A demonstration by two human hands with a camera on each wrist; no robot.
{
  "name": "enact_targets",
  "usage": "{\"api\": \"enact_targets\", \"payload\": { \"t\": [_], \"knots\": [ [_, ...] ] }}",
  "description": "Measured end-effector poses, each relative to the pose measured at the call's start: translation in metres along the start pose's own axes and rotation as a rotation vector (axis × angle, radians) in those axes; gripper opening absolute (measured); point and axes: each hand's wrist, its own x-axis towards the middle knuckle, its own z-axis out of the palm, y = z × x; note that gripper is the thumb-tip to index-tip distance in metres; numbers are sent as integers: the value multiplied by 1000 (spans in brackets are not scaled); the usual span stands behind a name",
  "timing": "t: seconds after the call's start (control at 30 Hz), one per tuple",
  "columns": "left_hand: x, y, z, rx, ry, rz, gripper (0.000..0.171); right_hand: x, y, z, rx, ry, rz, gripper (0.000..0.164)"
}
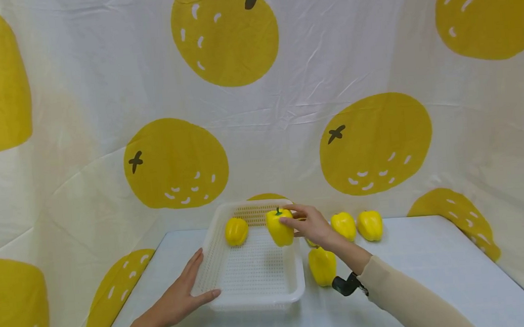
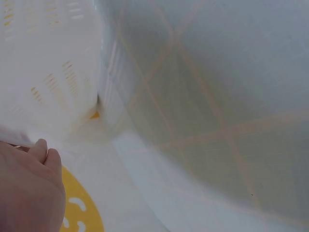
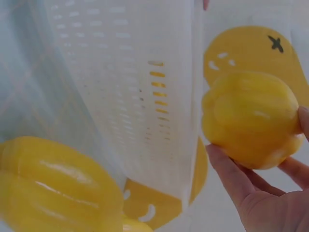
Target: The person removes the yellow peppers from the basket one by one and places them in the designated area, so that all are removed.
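A white plastic basket (image 1: 258, 301) with slotted walls stands on the table, and one yellow bell pepper (image 1: 237, 231) lies inside it at the back left. My left hand (image 1: 180, 296) holds the basket's front left rim, thumb over the edge and fingers along the outer side; in the left wrist view this hand (image 2: 31, 188) shows at the rim. Above the basket's right side, my right hand (image 1: 312, 226) grips another yellow bell pepper (image 1: 279, 227), green stem up. The right wrist view shows fingers and thumb round this pepper (image 3: 251, 118), beside the basket wall (image 3: 145, 92).
Several more yellow bell peppers lie right of the basket: a near one (image 1: 322, 266), two farther back (image 1: 343, 225) and one partly hidden behind the right hand. A cloth (image 1: 275, 96) printed with yellow fruit hangs behind the pale table (image 1: 415, 264).
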Motion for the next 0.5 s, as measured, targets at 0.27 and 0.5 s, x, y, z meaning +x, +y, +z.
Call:
{"api": "enact_targets", "payload": {
  "t": [0.27, 0.5],
  "knots": [
    [1, 1, 0, -10, -14, -36, 113, -14, -6, -13, -17, -17, 76, 60],
    [1, 2, 0, -14, -10, -31, 114, -24, -7, -22, -30, -12, 121, 61]
  ]
}}
